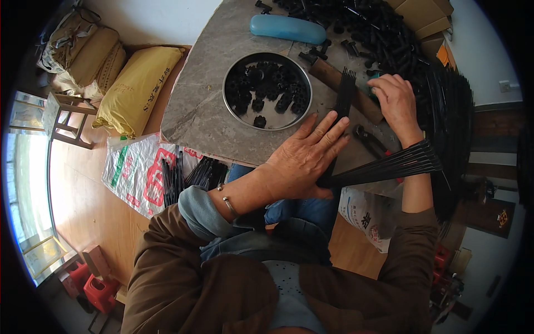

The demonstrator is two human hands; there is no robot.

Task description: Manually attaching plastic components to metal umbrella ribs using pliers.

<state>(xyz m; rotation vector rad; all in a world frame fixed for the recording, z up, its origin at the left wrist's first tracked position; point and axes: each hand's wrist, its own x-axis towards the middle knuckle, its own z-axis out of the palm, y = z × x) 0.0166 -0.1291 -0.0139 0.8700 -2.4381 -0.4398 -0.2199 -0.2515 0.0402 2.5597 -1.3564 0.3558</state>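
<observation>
My left hand (308,153) lies over a bundle of thin black rods at the table's near edge, its fingers stretched out flat. One end of the black rods (346,92) sticks out past my fingertips. Other black rods (384,166) fan out from under my palm to the right, crossing in front of my right forearm. My right hand (396,101) is farther right, with bent fingers beside a small green thing. Whatever its fingers hold, if anything, is hidden. Pliers (370,140) with red on the handles lie between my hands.
A round metal tin (227,100) of small black parts stands on the stone-patterned table (203,78). Behind it are a blue case (287,29) and a heap of black fittings (384,42). A brown bar (367,106) lies near the pliers. Long black rods (453,111) are stacked at right.
</observation>
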